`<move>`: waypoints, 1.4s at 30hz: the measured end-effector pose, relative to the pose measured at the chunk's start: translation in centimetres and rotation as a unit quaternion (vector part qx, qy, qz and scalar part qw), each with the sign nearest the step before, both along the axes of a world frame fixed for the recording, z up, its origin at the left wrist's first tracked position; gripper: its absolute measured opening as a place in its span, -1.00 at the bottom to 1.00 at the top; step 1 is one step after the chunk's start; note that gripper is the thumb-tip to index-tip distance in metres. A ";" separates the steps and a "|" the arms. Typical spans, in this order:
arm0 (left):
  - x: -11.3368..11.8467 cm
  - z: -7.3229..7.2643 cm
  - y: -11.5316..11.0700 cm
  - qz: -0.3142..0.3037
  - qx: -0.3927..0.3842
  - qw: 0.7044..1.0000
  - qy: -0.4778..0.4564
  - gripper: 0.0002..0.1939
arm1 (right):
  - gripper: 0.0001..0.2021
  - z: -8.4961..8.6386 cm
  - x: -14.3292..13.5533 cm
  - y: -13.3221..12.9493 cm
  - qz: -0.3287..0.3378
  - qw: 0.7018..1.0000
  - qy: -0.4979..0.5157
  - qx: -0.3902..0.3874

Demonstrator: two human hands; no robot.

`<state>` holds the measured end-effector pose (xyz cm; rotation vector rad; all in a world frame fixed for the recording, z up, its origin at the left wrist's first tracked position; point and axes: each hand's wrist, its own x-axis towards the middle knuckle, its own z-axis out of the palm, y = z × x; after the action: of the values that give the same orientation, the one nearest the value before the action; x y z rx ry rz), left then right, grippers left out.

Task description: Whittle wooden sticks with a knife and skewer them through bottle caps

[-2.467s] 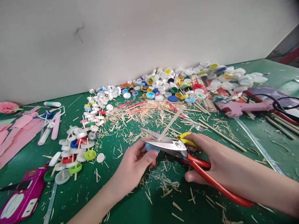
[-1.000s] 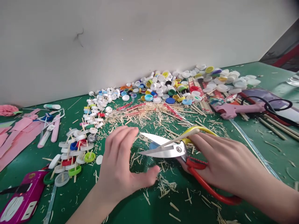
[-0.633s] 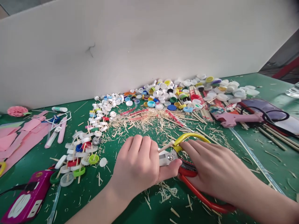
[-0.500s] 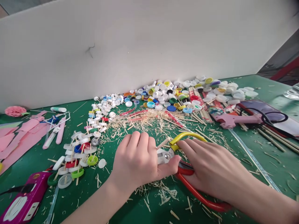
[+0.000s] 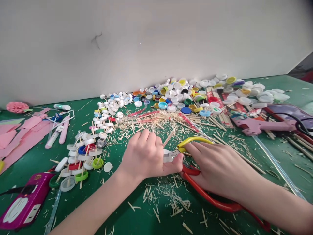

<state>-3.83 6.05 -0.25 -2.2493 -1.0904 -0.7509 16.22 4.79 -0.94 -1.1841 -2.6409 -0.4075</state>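
Red-and-yellow scissors (image 5: 192,170) fill the right hand (image 5: 217,166)'s grip, the left hand (image 5: 144,155)'s grip closed around their blades, a wooden stick (image 5: 168,138) projecting beside its knuckles

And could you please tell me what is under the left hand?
The scissors' blades and a wooden stick partly show; the left hand covers the rest, blade tips included.

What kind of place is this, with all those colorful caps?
It looks like a craft table, maybe at home or in a classroom; I can't tell which. The heap of plastic caps, the pink glue gun and the scissors show it.
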 end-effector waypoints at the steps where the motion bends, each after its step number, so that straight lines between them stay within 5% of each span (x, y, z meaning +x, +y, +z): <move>1: 0.0 -0.2 0.1 -0.002 -0.005 1.000 0.002 -0.46 | -0.95 -0.1 0.0 0.0 -0.004 1.000 -0.003 -0.010; 8: -0.2 -0.4 0.5 -0.010 -0.035 0.999 -0.020 -0.50 | -0.86 -0.1 -0.3 0.2 -0.030 0.999 -0.001 -0.037; 13: -1.5 1.2 1.2 -0.032 -0.056 0.989 -0.134 -0.63 | -0.64 0.8 0.3 1.1 -0.161 0.977 0.050 -0.132; 17: -1.6 0.9 1.2 -0.009 -0.106 0.938 -0.330 -0.61 | -0.57 1.7 1.3 2.1 -0.218 0.946 0.116 -0.209; 20: -0.7 -0.2 0.6 0.026 -0.283 0.903 -0.322 -0.60 | -0.55 1.9 1.6 2.2 -0.202 0.940 0.156 -0.227; 24: 0.6 -0.5 -0.3 -0.010 -0.445 0.843 -0.303 -0.56 | -0.57 1.6 1.2 1.7 -0.195 0.936 0.163 -0.242; 32: 0.6 0.4 -0.5 -0.037 -0.518 0.784 -0.342 -0.80 | -0.51 2.1 0.4 0.5 -0.160 0.940 0.165 -0.251; 38: -0.2 1.3 -0.2 -0.110 -0.604 0.723 -0.317 -0.74 | -0.53 2.2 0.5 0.3 -0.144 0.942 0.158 -0.258; 42: -0.6 1.6 -0.1 -0.107 -0.634 0.712 -0.282 -0.78 | -0.62 1.6 0.6 0.4 -0.143 0.952 0.139 -0.233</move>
<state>-4.42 5.97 1.38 -3.4292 -2.1254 -0.9731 16.83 5.18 0.65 -1.6311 -2.3868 0.3442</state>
